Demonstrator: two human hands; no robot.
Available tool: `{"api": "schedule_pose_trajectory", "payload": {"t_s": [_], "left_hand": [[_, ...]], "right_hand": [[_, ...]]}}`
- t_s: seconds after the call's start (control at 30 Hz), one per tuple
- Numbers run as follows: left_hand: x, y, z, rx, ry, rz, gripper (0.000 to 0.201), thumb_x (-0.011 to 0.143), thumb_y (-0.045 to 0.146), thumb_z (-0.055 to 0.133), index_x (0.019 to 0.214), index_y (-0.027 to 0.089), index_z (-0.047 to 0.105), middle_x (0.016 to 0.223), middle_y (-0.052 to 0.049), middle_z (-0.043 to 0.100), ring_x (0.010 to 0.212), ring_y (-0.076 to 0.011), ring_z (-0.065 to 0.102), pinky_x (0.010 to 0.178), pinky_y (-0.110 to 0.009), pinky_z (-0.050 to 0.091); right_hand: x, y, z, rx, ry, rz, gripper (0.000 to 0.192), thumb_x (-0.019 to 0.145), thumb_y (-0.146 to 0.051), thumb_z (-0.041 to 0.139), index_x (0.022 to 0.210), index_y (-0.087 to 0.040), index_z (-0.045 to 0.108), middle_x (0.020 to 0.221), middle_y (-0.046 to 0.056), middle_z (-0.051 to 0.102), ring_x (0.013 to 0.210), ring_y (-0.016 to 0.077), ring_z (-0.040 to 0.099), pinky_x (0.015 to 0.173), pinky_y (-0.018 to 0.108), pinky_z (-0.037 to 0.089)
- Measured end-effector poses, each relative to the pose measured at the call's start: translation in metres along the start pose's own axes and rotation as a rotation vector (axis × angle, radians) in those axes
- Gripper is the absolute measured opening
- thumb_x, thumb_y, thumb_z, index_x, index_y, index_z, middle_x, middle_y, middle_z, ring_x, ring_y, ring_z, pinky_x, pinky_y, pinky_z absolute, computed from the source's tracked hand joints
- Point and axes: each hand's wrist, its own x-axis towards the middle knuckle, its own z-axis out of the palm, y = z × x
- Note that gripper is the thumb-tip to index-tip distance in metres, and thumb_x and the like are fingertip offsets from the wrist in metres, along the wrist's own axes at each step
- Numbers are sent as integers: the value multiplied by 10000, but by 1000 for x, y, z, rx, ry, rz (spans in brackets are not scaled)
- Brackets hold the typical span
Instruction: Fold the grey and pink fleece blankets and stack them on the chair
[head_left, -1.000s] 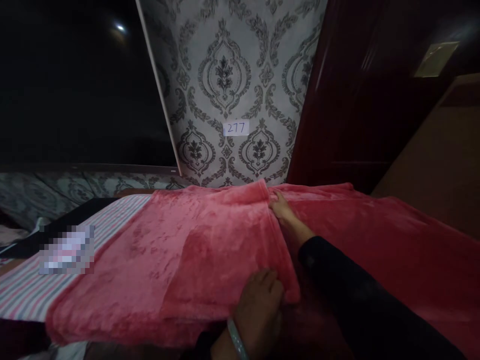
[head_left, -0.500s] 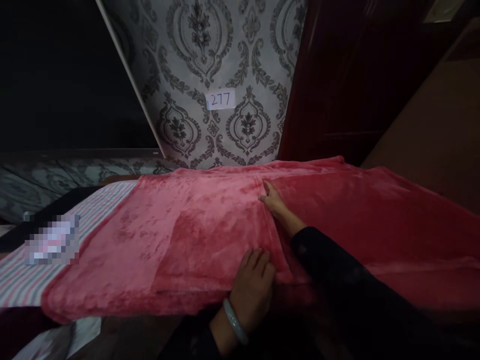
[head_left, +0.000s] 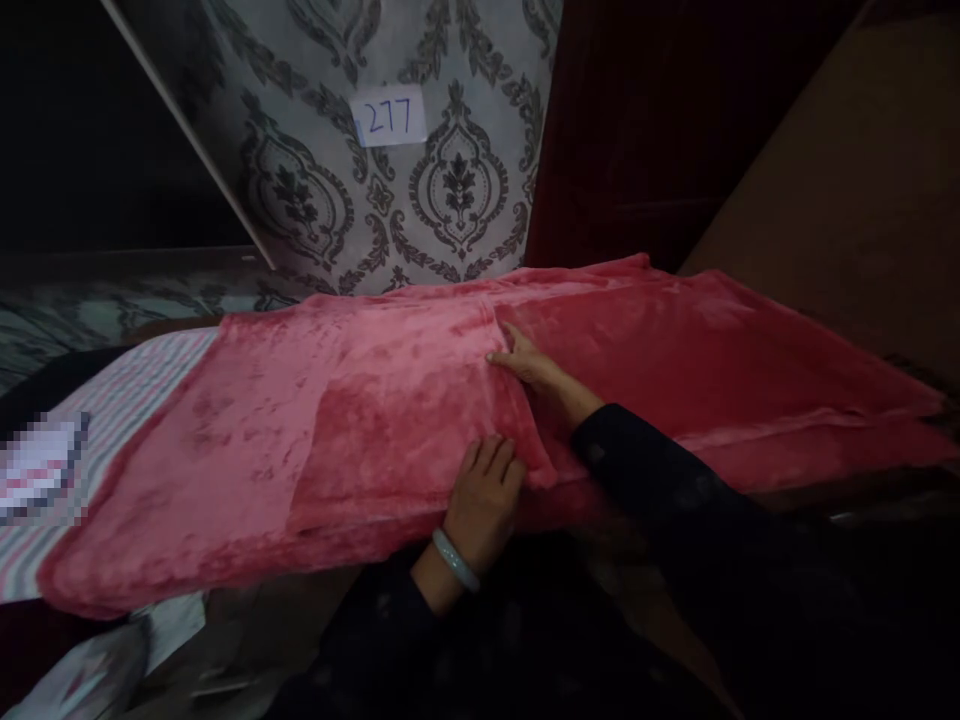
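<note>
blanket: pink plush blanket (head_left: pixel 390 420) spread across the bed, a folded-over flap lying on top on the left half; flap edge runs from the far side down to the near edge, between the two hands.
left hand: left hand (head_left: pixel 482 495) at the near edge, palm down, fingers (head_left: pixel 491 458) spread flat on the flap's near corner; pressing, nothing gripped. Pale bracelet (head_left: pixel 454 560) on the wrist.
right hand: right hand (head_left: pixel 529 365) farther in, reaching from a black sleeve (head_left: pixel 660 480). Fingers straight and together, lying on the flap's far edge; fingertips at the fold line. Cannot tell if the thumb is tucked under the cloth.
relation: both hands touch the same flap edge, left near, right far, blanket under both.
change: against the picture half a second back, both hands sit on the same flap edge. Left hand has slid slightly inward. Camera has tipped down, so wall and blanket show higher in view.
surface: striped sheet (head_left: pixel 112 400) shows bare at left where the blanket ends; blanket's near edge hangs over the bed side.
room: grey patterned wallpaper (head_left: pixel 450 190) behind, paper label reading 277 (head_left: pixel 389 117) stuck on it. Dark wood panel (head_left: pixel 622 130) right of the wallpaper, brown board (head_left: pixel 847 190) at far right. Dim light.
</note>
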Motion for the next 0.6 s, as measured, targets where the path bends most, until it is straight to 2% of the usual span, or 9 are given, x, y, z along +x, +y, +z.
{"api": "schedule_pose_trajectory", "payload": {"t_s": [0.13,0.2,0.27,0.37,0.4,0.47,0.53,0.6], "left_hand": [[14,1,-5,30,116,9,276,918,44,465,1085,136,664,1223,-137,715,1186,-270,645,1068,-484,491],[19,1,-3,44,154,10,266,928,55,474,1105,129,658,1240,-143,707,1208,-272,634,1082,-484,483],[19,1,4,68,126,11,239,932,71,495,1094,127,662,1235,-148,707,1209,-276,633,1075,-483,488],[12,2,16,105,68,2,201,926,89,530,1064,127,672,1208,-149,714,1196,-285,639,1058,-488,498],[8,2,20,106,72,-4,200,921,95,541,1068,129,673,1209,-143,715,1203,-285,634,1062,-489,494],[2,3,27,88,103,-12,225,912,105,553,1099,144,673,1233,-125,711,1227,-273,619,1083,-482,476],[-3,3,32,77,145,-11,253,906,111,548,1117,162,678,1239,-110,712,1237,-256,610,1099,-468,460],[-6,3,37,94,197,-18,276,908,116,531,1130,173,685,1234,-103,719,1241,-243,609,1114,-457,444]], "right_hand": [[6,-15,7,-46,6,-120,897,633,-35,644,1494,-183,444,1576,89,433,1458,226,387,1149,378,395],[10,-21,7,-49,15,-193,897,632,-17,604,1496,-195,448,1593,70,414,1481,215,349,1167,378,372],[9,-22,5,-48,27,-216,872,615,-3,592,1460,-195,497,1544,60,484,1434,219,421,1164,367,381],[3,-17,1,-40,70,-19,820,600,-3,604,1402,-163,549,1365,79,643,1245,232,597,1084,363,472],[2,-15,-1,-39,79,60,806,605,-12,616,1397,-148,549,1294,90,680,1180,238,635,1044,370,505],[3,-13,-2,-44,87,128,788,625,-49,656,1399,-130,540,1188,111,717,1088,257,678,975,399,547],[8,-14,-2,-50,82,108,769,641,-100,707,1392,-149,547,1171,119,720,1065,270,688,950,420,558],[16,-15,1,-40,80,64,725,678,-179,742,1380,-201,563,1237,112,698,1111,268,674,958,413,555]]}}
